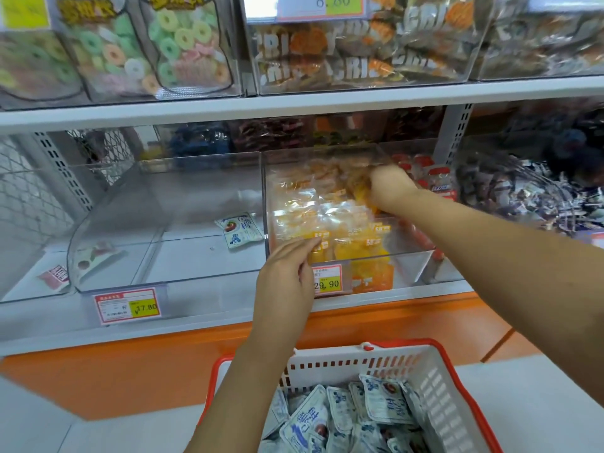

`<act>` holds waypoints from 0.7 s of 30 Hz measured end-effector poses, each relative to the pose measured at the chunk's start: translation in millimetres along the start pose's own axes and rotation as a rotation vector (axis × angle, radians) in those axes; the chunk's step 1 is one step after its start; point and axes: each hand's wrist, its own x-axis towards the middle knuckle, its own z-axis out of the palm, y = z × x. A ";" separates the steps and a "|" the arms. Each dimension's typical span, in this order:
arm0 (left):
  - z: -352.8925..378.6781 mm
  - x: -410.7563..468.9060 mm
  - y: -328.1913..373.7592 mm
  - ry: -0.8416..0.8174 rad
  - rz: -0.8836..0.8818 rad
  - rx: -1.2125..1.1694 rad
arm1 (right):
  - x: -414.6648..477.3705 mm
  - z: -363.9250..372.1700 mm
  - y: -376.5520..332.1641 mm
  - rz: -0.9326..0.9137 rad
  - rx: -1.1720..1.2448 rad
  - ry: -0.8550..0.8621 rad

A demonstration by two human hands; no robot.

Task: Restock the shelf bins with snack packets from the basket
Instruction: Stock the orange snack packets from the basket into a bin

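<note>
The wide clear plastic bin has much free floor; one white-blue snack packet lies by its right wall. More white-blue packets fill the white red-rimmed basket below. The left hand touches, with straight fingers, the front of the clear bin of orange packets. The right hand reaches over its rim; I cannot tell its grip.

A red-rimmed white plastic basket sat nearest the person, below the shelf front, with white foil snack packets heaped in it. On the lower shelf behind it, a clear curved plastic bin at left held one white packet by its right wall. Just right of that, a second clear bin held orange plastic packets. The right hand lay in among them, and the left hand touched its front wall.
</note>
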 end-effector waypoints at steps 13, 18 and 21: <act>6.7 -120.0 5.8 -0.323 -0.281 -0.105 | -144.9 -39.5 9.7 0.064 0.499 0.181; 40.4 -191.8 -21.1 -0.891 -0.378 0.069 | -214.7 22.3 -4.8 0.083 0.612 -0.201; 54.2 -227.9 -22.4 -1.083 -0.364 0.132 | -269.9 80.5 -14.6 0.148 0.574 -0.752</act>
